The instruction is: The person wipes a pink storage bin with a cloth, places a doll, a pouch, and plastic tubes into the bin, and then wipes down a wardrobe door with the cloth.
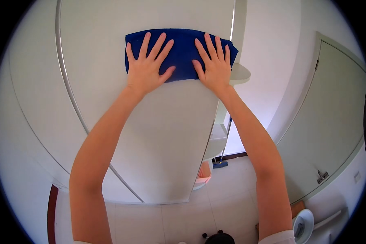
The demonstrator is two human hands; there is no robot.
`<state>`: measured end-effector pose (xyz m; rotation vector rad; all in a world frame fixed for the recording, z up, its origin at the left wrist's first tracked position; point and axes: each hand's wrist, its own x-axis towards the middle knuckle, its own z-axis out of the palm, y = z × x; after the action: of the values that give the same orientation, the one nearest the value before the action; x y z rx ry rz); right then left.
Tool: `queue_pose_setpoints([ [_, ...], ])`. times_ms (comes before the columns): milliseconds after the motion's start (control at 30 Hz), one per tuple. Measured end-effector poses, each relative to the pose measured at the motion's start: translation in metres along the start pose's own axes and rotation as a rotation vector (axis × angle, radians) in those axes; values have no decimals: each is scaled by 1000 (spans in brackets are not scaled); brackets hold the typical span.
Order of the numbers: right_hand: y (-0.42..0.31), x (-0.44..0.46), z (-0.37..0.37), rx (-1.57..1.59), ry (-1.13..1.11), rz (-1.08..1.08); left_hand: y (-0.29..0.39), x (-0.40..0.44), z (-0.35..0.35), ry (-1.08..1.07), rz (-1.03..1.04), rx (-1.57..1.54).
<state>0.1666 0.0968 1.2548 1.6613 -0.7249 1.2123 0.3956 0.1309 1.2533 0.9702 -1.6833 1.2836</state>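
A dark blue cloth (181, 57) is spread flat against a pale cabinet door (171, 134), its right corner reaching past the door's edge. On the cloth's left part lies my left hand (144, 71), palm down with the fingers spread. My right hand (215, 69) presses on the right part in the same way, fingers apart. Between the two thumbs a strip of cloth shows. Both arms are stretched out forward.
Rounded shelves (217, 140) stand right of the cabinet, with a pink bin (205, 173) and a mop (220, 164) below. At the right is a closed door (325, 118) with a handle. A basin (304, 225) and a black round object (219, 239) are on the floor.
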Motion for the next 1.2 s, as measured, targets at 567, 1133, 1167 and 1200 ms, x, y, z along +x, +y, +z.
queue_pose_setpoints([
  [567,5,-10,0,-17,-81,25,-11,8,-2,-103,106,-50],
  [1133,1,0,-14,17,-80,-25,-29,21,-21,-86,226,-7],
  [1167,2,1,-15,25,-67,-31,-28,22,-22,-77,224,2],
  [1200,3,1,-15,32,-55,-37,-27,23,-23,-69,221,10],
])
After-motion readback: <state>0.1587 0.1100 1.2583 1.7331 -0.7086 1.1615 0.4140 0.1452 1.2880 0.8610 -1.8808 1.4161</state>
